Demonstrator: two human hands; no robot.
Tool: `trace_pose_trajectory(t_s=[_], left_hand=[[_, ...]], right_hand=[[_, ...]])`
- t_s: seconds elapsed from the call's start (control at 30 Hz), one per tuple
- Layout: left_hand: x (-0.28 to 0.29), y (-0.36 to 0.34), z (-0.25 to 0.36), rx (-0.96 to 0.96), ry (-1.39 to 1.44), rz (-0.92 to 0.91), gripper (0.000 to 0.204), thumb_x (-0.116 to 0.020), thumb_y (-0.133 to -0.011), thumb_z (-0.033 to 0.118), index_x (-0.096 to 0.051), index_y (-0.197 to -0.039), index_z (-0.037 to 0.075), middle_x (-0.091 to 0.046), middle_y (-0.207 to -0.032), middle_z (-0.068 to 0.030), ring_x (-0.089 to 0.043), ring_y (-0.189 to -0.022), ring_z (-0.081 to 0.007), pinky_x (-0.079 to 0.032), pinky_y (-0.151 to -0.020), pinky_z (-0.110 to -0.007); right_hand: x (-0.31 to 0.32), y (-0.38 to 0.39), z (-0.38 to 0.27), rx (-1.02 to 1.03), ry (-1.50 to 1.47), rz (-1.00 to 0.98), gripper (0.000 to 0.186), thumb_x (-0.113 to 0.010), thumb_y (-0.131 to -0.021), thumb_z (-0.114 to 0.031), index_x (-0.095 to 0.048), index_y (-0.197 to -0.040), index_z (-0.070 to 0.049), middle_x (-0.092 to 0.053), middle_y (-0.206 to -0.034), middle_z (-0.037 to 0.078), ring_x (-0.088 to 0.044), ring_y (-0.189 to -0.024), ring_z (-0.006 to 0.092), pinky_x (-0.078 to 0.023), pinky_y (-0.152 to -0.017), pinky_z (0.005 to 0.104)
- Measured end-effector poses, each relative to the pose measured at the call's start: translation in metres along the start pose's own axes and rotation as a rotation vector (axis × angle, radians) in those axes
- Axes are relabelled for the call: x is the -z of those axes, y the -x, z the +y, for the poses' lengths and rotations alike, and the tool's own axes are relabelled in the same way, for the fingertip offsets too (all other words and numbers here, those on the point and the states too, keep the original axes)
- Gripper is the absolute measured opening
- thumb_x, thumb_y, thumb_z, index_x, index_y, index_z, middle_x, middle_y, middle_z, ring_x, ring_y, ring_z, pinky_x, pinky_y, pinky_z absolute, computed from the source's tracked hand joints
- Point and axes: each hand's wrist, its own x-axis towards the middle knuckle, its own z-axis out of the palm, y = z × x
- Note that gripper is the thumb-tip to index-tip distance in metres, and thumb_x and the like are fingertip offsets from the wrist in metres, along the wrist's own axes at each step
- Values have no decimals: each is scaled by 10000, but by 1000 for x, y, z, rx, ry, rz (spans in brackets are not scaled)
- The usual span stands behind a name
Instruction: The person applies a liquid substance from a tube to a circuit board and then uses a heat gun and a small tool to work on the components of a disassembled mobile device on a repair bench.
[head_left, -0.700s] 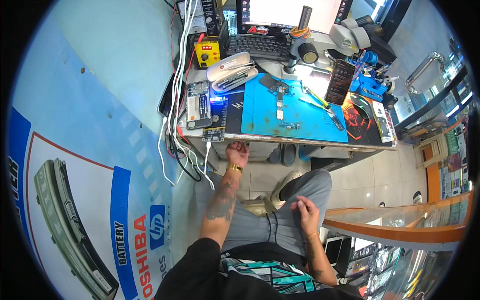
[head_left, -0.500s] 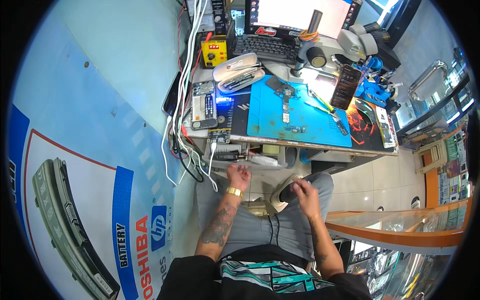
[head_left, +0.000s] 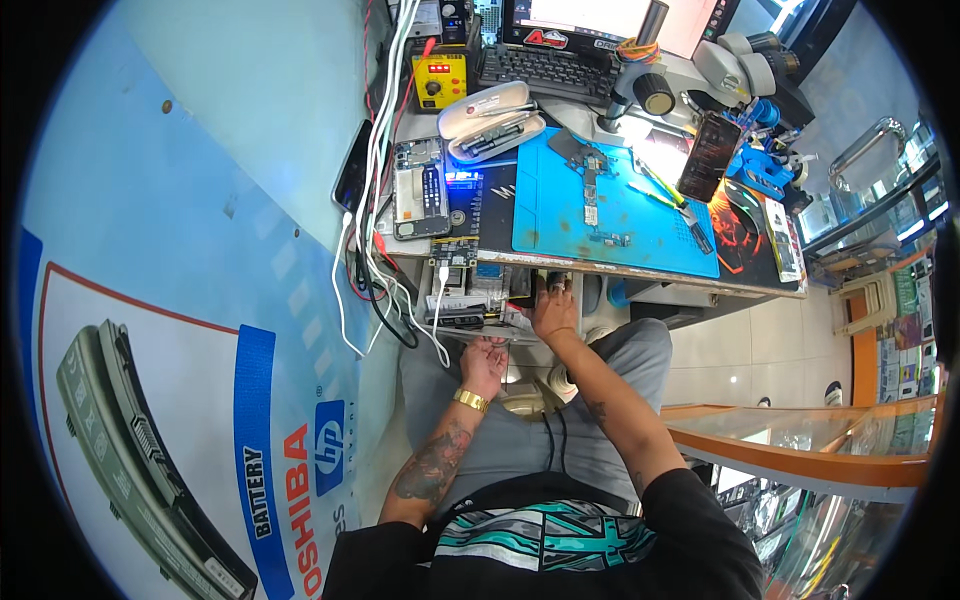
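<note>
A grey drawer (head_left: 515, 335) stands pulled out below the desk's front edge. My left hand (head_left: 484, 365) is at its front, fingers curled against the rim and closed on it. My right hand (head_left: 555, 312) reaches into the drawer's right side with fingers stretched forward and slightly apart, over a dark item that I cannot make out. Inside the drawer lie a black elongated item (head_left: 455, 317) and several small parts, partly hidden by the desk edge. Above, a blue repair mat (head_left: 545, 215) carries a phone circuit board (head_left: 591, 195).
An opened phone (head_left: 421, 190), a pale case of tools (head_left: 490, 135) and a yellow power unit (head_left: 440, 82) occupy the desk's left. White cables (head_left: 375, 290) hang over its left edge. A propped phone (head_left: 709, 157) and a microscope (head_left: 735, 75) stand right. A cutter (head_left: 693, 225) lies on the mat.
My right hand has moved from above my right thigh forward and left into the drawer. The drawer is further out, showing more contents. My left hand has shifted slightly right, onto its rim.
</note>
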Motion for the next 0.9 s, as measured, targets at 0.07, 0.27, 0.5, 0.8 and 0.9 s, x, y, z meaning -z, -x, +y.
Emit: trace_pose_trajectory(t_s=[0.07,0.27,0.5,0.8,0.9], left_hand=[[3,1,2,1,-21,-92,55,-543,-860,128,-594,-873,114,-652,-910,-31,-575,-808,-158,-469,-774,-320],[-4,12,3,-17,43,-66,112,-507,-918,86,-584,-991,121,-653,-998,-45,-625,-964,-199,-501,-915,-384],[-30,-46,14,-161,87,-226,234,-514,-872,-14,-571,-1044,135,-613,-994,-48,-576,-1131,-290,-407,-1075,-567],[-22,-167,-7,2,-119,114,169,-490,-913,176,-559,-1045,97,-569,-1267,-87,-386,-1394,-353,-258,-1129,-647],[-26,-209,-23,24,-7,120,216,-494,-947,146,-585,-1137,101,-600,-1181,-66,-528,-1184,-293,-366,-1041,-601]], right_hand=[[-7,0,10,35,-24,91,551,-690,-853,-282,-557,-1359,-110,-454,-1408,310,-401,-1324,482,-432,-1021,506],[30,26,13,161,-171,71,274,-694,-854,-187,-683,-1104,-78,-660,-1051,202,-596,-989,389,-486,-843,475],[84,120,36,110,-558,293,177,-646,-852,-41,-719,-1014,-40,-655,-764,157,-615,-701,332,-481,-717,415],[104,150,66,-60,-713,154,169,-646,-895,-40,-714,-1048,-15,-707,-811,152,-684,-694,287,-521,-654,347],[104,153,72,-105,-784,73,199,-640,-912,-35,-713,-1097,-19,-732,-868,132,-702,-777,189,-536,-715,307]])
